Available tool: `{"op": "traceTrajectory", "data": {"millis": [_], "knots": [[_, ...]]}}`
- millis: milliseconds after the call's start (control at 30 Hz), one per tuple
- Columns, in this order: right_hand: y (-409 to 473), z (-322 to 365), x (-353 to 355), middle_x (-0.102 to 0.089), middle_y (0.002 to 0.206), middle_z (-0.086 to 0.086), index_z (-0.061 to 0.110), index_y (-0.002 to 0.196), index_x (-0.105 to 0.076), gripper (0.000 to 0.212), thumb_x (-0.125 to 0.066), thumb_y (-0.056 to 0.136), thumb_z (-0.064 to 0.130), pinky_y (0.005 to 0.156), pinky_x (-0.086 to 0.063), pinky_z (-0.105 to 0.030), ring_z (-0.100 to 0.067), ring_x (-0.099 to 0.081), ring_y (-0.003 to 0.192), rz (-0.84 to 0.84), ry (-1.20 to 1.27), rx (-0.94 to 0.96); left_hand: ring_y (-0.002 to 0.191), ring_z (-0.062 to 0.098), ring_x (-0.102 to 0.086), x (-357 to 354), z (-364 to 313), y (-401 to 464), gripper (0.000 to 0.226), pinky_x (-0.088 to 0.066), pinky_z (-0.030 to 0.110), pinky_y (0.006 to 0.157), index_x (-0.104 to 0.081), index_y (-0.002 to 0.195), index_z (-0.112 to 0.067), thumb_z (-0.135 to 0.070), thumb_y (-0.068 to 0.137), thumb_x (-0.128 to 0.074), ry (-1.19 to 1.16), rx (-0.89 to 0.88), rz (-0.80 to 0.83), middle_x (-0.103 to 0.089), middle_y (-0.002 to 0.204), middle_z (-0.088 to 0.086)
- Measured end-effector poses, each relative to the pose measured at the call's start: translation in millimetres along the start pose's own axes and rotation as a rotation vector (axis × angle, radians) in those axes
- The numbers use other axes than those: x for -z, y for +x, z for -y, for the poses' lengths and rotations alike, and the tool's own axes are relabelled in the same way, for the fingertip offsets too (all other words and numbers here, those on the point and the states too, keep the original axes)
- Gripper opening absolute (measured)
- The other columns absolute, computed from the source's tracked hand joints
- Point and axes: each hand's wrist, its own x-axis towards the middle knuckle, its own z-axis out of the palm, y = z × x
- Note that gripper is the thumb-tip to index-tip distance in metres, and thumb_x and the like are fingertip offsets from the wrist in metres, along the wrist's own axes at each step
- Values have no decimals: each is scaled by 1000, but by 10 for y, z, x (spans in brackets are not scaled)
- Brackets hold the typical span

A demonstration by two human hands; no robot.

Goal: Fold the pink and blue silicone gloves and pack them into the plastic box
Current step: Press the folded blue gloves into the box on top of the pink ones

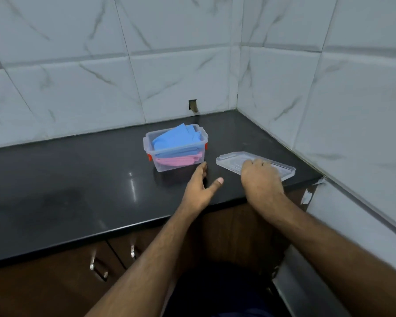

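With the blue gloves (pixel 177 141) stacked on the pink gloves (pixel 177 160) inside the plastic box (pixel 193 154), its lid (pixel 230 159), right of the box, is gripped by the right hand (pixel 260 173), while the left hand (pixel 200 187) is spread empty near the box, so closing is judged next.

Soft, even, dimmish light; faint glare streaks on the glossy black counter (pixel 78 179), and wide-angle bending at the edges.

Our forearms are bare, no sleeves in view; a thin ring (pixel 263 162) sits on a finger of our right hand (pixel 260 177).
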Motion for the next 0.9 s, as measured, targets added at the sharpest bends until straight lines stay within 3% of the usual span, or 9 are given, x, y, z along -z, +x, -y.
{"op": "traceTrajectory", "data": {"millis": [133, 233, 367, 500, 567, 633, 733, 833, 900], "knots": [[50, -183, 665, -61, 120, -12, 14, 120, -61, 26, -57, 94, 10, 90, -49, -39, -30, -58, 110, 36, 102, 55, 151, 10, -29, 32, -84, -36, 100, -32, 40, 124, -15, 164, -28, -43, 87, -77, 45, -119, -22, -26, 167, -9], [88, -180, 1121, -70, 114, -9, 14, 115, -69, 24, -55, 97, 8, 94, -55, -41, -29, -65, 103, 122, 223, 97, 148, 9, -37, 46, -249, -42, 103, -36, 34, 120, -21, 161, -33, -52, 80, -82, -137, -148, -76, -35, 164, -9], [177, -186, 1544, -72, 112, -10, 8, 117, -70, 25, -52, 105, 20, 86, -52, -34, -27, -66, 100, 60, 319, 172, 121, 23, -68, 193, -481, -32, 58, -57, 27, 95, -60, 127, -20, -49, 81, -82, -505, -169, -200, -73, 125, 2], [329, -235, 1717, -72, 104, -8, 10, 111, -72, 31, -57, 103, 35, 82, -49, -35, -26, -66, 100, -109, 584, 194, 100, 46, -70, 412, -665, -79, 36, -61, 40, 79, -64, 105, -7, -42, 98, -66, -576, -199, -331, -75, 103, 20], [397, -256, 1617, -68, 102, -5, 14, 111, -72, 32, -58, 101, 41, 74, -44, -29, -24, -65, 100, -245, 749, 209, 74, 44, -72, 548, -753, -101, 31, -61, 45, 61, -63, 95, -10, -40, 102, -60, -617, -185, -396, -71, 84, 11], [483, -233, 1422, -65, 113, -6, 15, 121, -66, 39, -58, 99, 47, 78, -40, -27, -22, -62, 104, -338, 883, 199, 59, 36, -71, 772, -858, -55, 32, -56, 35, 47, -61, 87, -13, -41, 102, -61, -670, -147, -493, -65, 75, 1], [546, -107, 975, -68, 104, -5, 13, 113, -63, 40, -55, 100, 50, 77, -43, -30, -23, -64, 93, -214, 1024, 131, 68, 34, -72, 1113, -916, 88, 35, -54, 39, 56, -57, 83, -10, -39, 101, -64, -656, 49, -558, -63, 78, 6], [621, 151, 587, -68, 86, -3, 17, 99, -61, 29, -48, 104, 43, 67, -49, -31, -22, -66, 72, -92, 1143, 56, 60, 27, -74, 1361, -898, 220, 31, -57, 38, 47, -61, 105, 6, -24, 101, -66, -687, 211, -492, -63, 87, 15], [730, 321, 447, -65, 88, 1, 17, 109, -59, 29, -45, 104, 42, 58, -46, -28, -16, -63, 68, -75, 1155, 14, 73, 29, -72, 1502, -832, 309, 29, -62, 42, 67, -65, 109, 11, -16, 99, -68, -646, 220, -526, -67, 90, 19]]}}
